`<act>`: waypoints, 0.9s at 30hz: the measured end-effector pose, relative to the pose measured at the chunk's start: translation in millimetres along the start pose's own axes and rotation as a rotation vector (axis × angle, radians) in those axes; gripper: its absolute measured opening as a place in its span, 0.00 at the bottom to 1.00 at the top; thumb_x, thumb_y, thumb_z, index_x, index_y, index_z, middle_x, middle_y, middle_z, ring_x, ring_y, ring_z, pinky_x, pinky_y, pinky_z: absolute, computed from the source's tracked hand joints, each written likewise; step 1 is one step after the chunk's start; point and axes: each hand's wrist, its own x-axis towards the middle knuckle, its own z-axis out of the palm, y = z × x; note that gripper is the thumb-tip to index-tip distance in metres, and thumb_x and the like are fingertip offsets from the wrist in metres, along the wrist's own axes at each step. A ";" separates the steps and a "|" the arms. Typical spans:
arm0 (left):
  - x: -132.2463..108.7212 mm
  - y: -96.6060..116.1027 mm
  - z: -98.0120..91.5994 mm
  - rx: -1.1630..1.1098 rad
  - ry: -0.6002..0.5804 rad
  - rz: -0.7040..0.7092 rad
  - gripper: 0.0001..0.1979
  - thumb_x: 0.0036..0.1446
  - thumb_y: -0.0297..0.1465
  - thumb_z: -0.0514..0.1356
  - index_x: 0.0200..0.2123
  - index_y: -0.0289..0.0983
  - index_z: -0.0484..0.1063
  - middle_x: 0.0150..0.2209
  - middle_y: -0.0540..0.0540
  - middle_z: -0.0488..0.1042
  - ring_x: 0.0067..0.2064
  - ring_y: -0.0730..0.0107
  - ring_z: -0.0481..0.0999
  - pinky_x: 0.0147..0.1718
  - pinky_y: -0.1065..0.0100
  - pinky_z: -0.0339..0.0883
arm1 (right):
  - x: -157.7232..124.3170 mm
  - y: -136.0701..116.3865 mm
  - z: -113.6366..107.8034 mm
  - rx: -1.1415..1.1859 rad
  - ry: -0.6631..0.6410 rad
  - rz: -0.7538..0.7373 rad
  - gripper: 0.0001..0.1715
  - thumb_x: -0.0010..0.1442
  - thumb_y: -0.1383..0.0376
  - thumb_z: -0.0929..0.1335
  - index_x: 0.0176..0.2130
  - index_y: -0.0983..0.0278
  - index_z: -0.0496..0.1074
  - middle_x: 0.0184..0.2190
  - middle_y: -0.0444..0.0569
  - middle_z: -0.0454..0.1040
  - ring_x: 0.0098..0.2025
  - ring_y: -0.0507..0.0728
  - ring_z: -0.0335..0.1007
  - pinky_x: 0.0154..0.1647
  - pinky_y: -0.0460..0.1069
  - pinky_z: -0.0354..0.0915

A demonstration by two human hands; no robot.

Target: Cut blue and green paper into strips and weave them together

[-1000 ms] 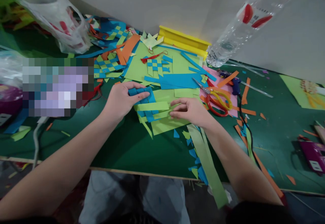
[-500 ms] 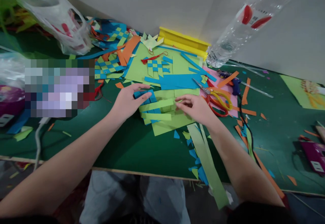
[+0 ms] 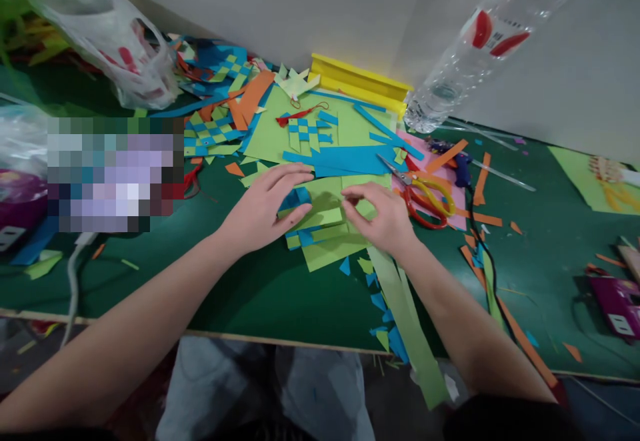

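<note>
Blue and light-green paper strips, partly interlaced, lie on a green paper sheet in front of me. My left hand rests over the blue strips with its fingers stretched and thumb apart, hiding part of them. Across the blue ones runs a green strip, its right end close to my right hand. The fingers of that hand are curled, with a gap between thumb and forefinger, and nothing shows between them. Scissors with red and yellow handles lie just beyond my right hand.
Behind are a blue paper piece, a woven paper fish and a yellow holder. A plastic bottle stands at back right, near a glue gun with a black cord. A long green strip overhangs the table edge.
My left hand has moved right and slightly down, covering more of the blue strips. The woven strips have shifted slightly right. The right hand's thumb and forefinger are further apart.
</note>
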 end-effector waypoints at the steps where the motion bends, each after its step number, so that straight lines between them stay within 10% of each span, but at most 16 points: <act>1: -1.0 -1.3 0.5 0.047 -0.005 -0.004 0.21 0.65 0.40 0.53 0.58 0.38 0.65 0.60 0.40 0.67 0.63 0.56 0.65 0.62 0.56 0.57 | 0.3 1.4 1.8 -0.024 -0.003 -0.059 0.12 0.65 0.60 0.63 0.44 0.62 0.73 0.38 0.51 0.79 0.42 0.58 0.74 0.46 0.53 0.67; 6: -8.6 -9.3 -2.6 0.435 0.009 -0.167 0.23 0.66 0.44 0.50 0.55 0.35 0.68 0.53 0.36 0.73 0.55 0.48 0.71 0.51 0.53 0.63 | 1.6 14.1 9.0 -0.154 0.006 -0.254 0.13 0.63 0.67 0.61 0.45 0.63 0.71 0.43 0.53 0.79 0.46 0.62 0.73 0.53 0.61 0.64; 13: -13.9 -4.7 -8.7 0.553 0.042 -0.374 0.22 0.67 0.43 0.46 0.41 0.37 0.76 0.26 0.44 0.75 0.28 0.61 0.74 0.28 0.65 0.56 | 1.0 29.1 14.2 -0.283 -0.002 -0.221 0.17 0.58 0.73 0.59 0.42 0.62 0.71 0.41 0.53 0.79 0.44 0.61 0.73 0.57 0.61 0.63; 27: -11.9 4.5 -2.4 0.246 -0.016 -0.309 0.18 0.66 0.41 0.50 0.38 0.39 0.77 0.33 0.48 0.81 0.32 0.65 0.78 0.27 0.68 0.62 | 0.3 35.7 13.9 -0.323 -0.093 -0.091 0.20 0.59 0.75 0.59 0.47 0.65 0.72 0.48 0.57 0.78 0.51 0.63 0.73 0.49 0.60 0.71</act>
